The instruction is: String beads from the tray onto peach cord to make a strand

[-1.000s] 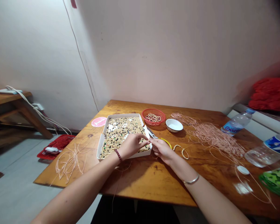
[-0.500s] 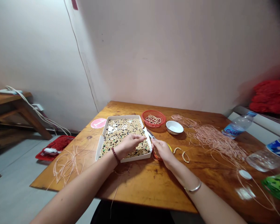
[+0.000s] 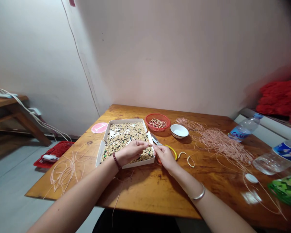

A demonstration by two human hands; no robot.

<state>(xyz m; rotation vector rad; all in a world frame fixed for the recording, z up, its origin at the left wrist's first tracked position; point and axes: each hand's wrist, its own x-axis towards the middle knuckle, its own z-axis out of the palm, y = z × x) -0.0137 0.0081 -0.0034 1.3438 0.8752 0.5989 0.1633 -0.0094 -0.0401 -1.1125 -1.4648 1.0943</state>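
Note:
A white box lid (image 3: 100, 154) holds many small beads (image 3: 121, 145), mostly cream with black, green and white ones. Over its right part is my left hand (image 3: 133, 151), its thumb and fingers pinched. My right hand (image 3: 165, 157) is pinched at the lid's right edge, its fingertips almost meeting the left ones. Whatever lies between the fingertips is too small to make out. Beside and partly behind my right hand rest scissors (image 3: 174, 152) with yellow and orange on the handles. To their right lies a short strand of cream beads (image 3: 190, 161).
Behind the lid stand a red basket (image 3: 157, 129) with beaded strands and a white bowl (image 3: 179, 131). Pink cord (image 3: 215, 142) lies heaped on the right, near plastic bottles (image 3: 244, 127). More loose cord (image 3: 65, 171) and a pink round card (image 3: 99, 127) are left.
My right hand has shifted slightly left, bringing the fingertips of both hands closer together. More of the scissors' yellow handle shows now. The whole view has shifted a little.

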